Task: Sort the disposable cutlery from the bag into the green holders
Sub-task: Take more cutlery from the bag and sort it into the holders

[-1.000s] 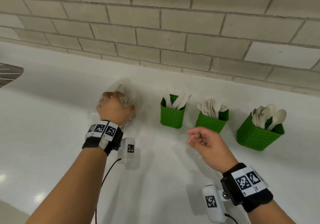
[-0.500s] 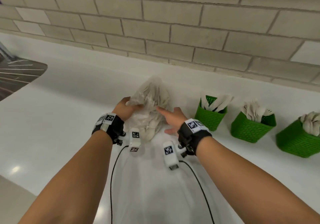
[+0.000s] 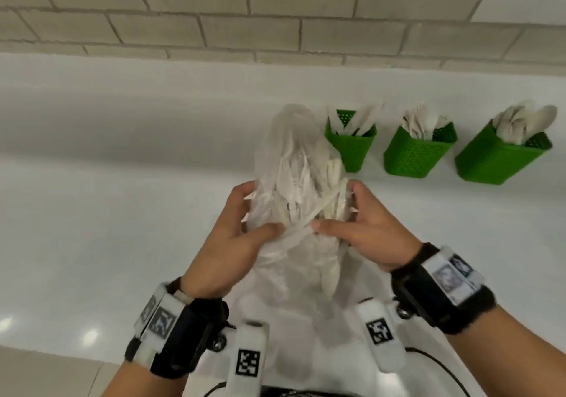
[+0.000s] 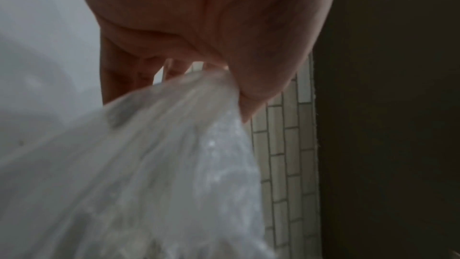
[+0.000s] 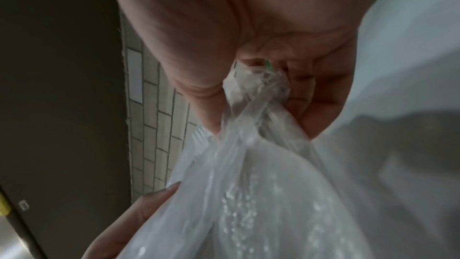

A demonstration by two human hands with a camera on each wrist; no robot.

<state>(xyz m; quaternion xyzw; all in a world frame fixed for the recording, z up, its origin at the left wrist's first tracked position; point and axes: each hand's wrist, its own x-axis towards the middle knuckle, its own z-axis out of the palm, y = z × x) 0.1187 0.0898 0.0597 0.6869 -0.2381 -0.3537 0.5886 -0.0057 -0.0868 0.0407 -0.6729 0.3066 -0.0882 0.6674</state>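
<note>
A clear plastic bag [image 3: 294, 170] full of white disposable cutlery is held up above the white counter [image 3: 92, 182], in the middle of the head view. My left hand [image 3: 245, 228] pinches its left edge and my right hand [image 3: 355, 222] grips its right edge, with the film stretched between my thumbs. The left wrist view shows the bag [image 4: 154, 164] bunched in my left hand [image 4: 224, 78]. In the right wrist view, twisted film of the bag [image 5: 256, 164] runs into my right hand [image 5: 259, 94]. Three green holders stand right of the bag: left [image 3: 350, 151], middle [image 3: 413, 154], right [image 3: 496, 160], each holding white cutlery.
A pale brick wall [image 3: 275, 13] runs along the back of the counter. Wrist cameras with marker tags hang below both wrists. A cable [image 3: 435, 363] trails from the right wrist.
My right hand came across from near the holders and took hold of the bag. Both hands now hold it, closer to me and raised.
</note>
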